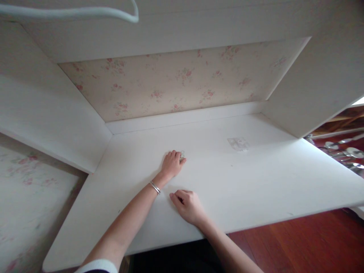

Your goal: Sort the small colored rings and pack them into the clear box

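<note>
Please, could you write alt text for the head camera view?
A person's left hand, bracelet at its wrist, is at small ring-like items on a white tabletop. The curled right hand is nearer the camera; a transparent piece lies farther right.

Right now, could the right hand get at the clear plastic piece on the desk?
Probably yes, reaching forward and right: nothing seems to stand between the right hand and the plastic piece, and the left hand is over to the left.
</note>
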Demonstrator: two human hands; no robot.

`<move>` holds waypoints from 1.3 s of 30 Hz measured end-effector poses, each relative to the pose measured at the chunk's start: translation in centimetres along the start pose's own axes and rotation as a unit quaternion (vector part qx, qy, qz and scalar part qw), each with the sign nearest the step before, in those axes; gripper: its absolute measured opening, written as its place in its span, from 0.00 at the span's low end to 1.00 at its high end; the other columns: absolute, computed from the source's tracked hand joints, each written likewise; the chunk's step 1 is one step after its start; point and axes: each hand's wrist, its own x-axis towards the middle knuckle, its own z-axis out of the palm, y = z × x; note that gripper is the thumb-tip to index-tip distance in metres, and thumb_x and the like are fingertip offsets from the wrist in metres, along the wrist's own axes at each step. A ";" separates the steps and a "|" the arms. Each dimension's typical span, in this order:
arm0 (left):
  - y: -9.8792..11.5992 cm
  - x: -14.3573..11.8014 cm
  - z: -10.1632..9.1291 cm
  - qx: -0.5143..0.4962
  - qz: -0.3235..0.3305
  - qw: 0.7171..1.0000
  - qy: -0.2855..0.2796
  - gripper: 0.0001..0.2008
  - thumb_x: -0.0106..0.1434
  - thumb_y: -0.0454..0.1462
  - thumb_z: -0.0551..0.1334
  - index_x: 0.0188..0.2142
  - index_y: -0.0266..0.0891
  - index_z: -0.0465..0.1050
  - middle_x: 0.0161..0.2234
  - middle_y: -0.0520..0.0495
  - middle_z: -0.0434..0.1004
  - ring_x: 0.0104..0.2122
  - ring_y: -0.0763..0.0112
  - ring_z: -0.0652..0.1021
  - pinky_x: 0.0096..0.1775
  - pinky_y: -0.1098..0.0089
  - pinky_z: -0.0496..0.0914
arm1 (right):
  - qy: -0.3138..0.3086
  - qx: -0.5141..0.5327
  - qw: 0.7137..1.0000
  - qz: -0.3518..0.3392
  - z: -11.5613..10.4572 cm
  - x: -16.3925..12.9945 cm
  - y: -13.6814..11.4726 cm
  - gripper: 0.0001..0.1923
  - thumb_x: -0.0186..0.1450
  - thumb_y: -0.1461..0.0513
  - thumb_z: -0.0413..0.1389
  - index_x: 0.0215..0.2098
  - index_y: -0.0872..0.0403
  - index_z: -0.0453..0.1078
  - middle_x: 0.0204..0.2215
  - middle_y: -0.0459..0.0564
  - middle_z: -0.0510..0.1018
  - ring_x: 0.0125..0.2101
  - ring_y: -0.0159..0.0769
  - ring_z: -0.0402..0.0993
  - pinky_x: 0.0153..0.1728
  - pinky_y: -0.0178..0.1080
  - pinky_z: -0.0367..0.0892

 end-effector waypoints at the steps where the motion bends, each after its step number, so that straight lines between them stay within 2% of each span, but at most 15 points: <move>1: 0.1 0.1 0.2 -0.006 0.002 1.000 0.001 0.17 0.64 0.49 0.51 0.40 0.39 0.68 0.39 0.41 0.70 0.42 0.60 0.69 0.46 0.61 0.60 | 0.000 0.001 1.000 -0.002 0.0 0.0 0.1 0.21 0.68 0.56 0.44 0.20 0.54 0.62 0.18 0.43 0.66 0.20 0.26 0.60 0.24 0.32 0.50; 7: -0.2 0.2 0.6 -0.030 0.023 0.999 -0.006 0.17 0.67 0.45 0.47 0.35 0.38 0.69 0.34 0.42 0.74 0.39 0.63 0.73 0.44 0.64 0.63 | 0.001 -0.007 1.000 -0.010 0.2 0.0 0.2 0.20 0.68 0.56 0.44 0.20 0.54 0.63 0.19 0.44 0.68 0.20 0.27 0.61 0.24 0.31 0.50; 13: -0.5 0.4 0.6 -0.064 0.044 0.996 -0.035 0.18 0.68 0.45 0.46 0.37 0.39 0.69 0.31 0.44 0.76 0.35 0.65 0.76 0.39 0.67 0.65 | -0.001 -0.016 1.000 -0.006 0.2 -0.1 0.1 0.21 0.68 0.56 0.43 0.20 0.54 0.61 0.19 0.44 0.68 0.20 0.27 0.62 0.25 0.31 0.50; 16: -0.9 1.2 0.2 -0.093 0.031 0.994 -0.055 0.16 0.67 0.45 0.48 0.38 0.40 0.69 0.32 0.46 0.77 0.34 0.67 0.76 0.36 0.70 0.66 | -0.003 -0.021 1.000 -0.002 0.0 -0.2 0.1 0.21 0.68 0.55 0.43 0.20 0.54 0.61 0.19 0.44 0.67 0.20 0.27 0.62 0.25 0.31 0.51; 21: -1.8 2.8 -1.2 -0.113 -0.011 0.992 -0.056 0.15 0.66 0.44 0.50 0.35 0.41 0.71 0.33 0.47 0.78 0.34 0.68 0.76 0.37 0.71 0.66 | -0.006 -0.015 1.000 -0.001 -0.2 -0.2 0.0 0.21 0.68 0.55 0.43 0.20 0.53 0.60 0.19 0.43 0.67 0.21 0.27 0.62 0.25 0.31 0.51; 27: -2.8 3.2 -2.5 -0.122 0.018 0.990 -0.072 0.14 0.66 0.42 0.49 0.36 0.43 0.73 0.35 0.48 0.78 0.37 0.69 0.75 0.39 0.71 0.66 | -0.003 -0.008 1.000 0.003 -0.2 -0.3 0.0 0.21 0.68 0.55 0.42 0.20 0.54 0.61 0.19 0.44 0.67 0.21 0.27 0.62 0.25 0.31 0.51; 33: -3.9 1.6 -3.4 -0.144 0.043 0.989 -0.008 0.13 0.66 0.39 0.50 0.36 0.40 0.72 0.36 0.47 0.75 0.38 0.70 0.74 0.42 0.71 0.66 | -0.004 -0.006 1.000 -0.005 -0.2 -0.2 0.3 0.20 0.68 0.55 0.43 0.20 0.54 0.59 0.19 0.42 0.66 0.20 0.26 0.61 0.25 0.31 0.50; 35: -4.2 0.5 -3.7 -0.148 0.045 0.988 -0.009 0.11 0.65 0.38 0.52 0.38 0.40 0.71 0.37 0.47 0.74 0.38 0.70 0.74 0.42 0.71 0.67 | -0.002 -0.008 1.000 -0.006 -0.1 -0.2 0.3 0.20 0.68 0.55 0.43 0.20 0.54 0.59 0.19 0.42 0.66 0.21 0.25 0.61 0.25 0.31 0.50; 39: -4.2 -1.8 -3.7 -0.133 0.052 0.989 -0.047 0.10 0.62 0.38 0.57 0.42 0.41 0.71 0.40 0.47 0.73 0.40 0.68 0.74 0.44 0.70 0.68 | 0.001 -0.012 1.000 -0.009 0.1 -0.2 0.4 0.20 0.68 0.56 0.44 0.20 0.54 0.59 0.19 0.43 0.67 0.21 0.26 0.61 0.25 0.31 0.50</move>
